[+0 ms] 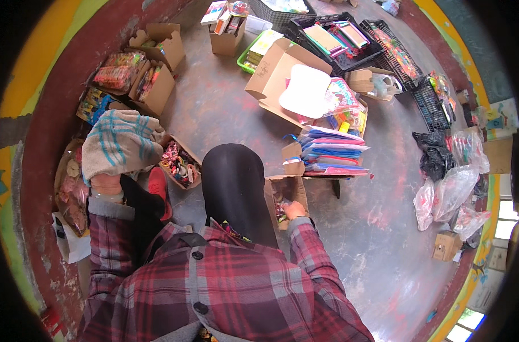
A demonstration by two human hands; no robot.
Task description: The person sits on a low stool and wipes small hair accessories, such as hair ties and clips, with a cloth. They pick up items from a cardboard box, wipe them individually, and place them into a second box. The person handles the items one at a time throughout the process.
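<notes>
A beige cloth with teal stripes [120, 142] is bunched over my left hand [105, 185]; only the wrist end shows, and the fingers are hidden in the folds. My right hand [295, 210] reaches into a small open cardboard box [298, 188] beside my knee. Its fingers curl down among small dark and colourful items [280, 212], and what they pinch is too small to make out. Close to the cloth stands another small box of colourful hair ties or trinkets [178, 165].
Cardboard boxes of packaged goods [157, 85] line the left wall. Ahead stand a large open carton [276, 74], a stack of blue and pink packets [333, 151] and black crates [333, 43]. Plastic bags [453, 188] lie at right. A red shoe [157, 191] is near my left arm.
</notes>
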